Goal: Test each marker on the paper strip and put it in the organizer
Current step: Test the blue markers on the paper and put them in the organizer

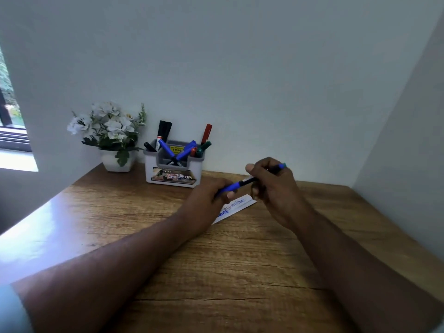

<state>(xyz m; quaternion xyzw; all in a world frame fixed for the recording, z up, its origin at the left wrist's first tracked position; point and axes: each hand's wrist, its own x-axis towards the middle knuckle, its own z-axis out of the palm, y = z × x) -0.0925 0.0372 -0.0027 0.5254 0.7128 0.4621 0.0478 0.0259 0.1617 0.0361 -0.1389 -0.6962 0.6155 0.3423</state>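
Blue marker (249, 180) hangs above the paper strip (236, 207) on the wooden bench (216, 260), held at both ends: left hand (211, 195) has its grip curled round the cap end, right hand (271, 183) pinches the barrel. Behind, the grey organizer (174, 165) holds more markers beside a flower pot (117, 161)

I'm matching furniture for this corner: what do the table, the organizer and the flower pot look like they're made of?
Table: wood or wood-look laminate, brown grain lines, smooth with a window glare, so likely sealed. Organizer: probably moulded plastic, grey, matte, with rounded edges and printed stickers. Flower pot: white and smooth, ceramic or plastic; I cannot tell which.
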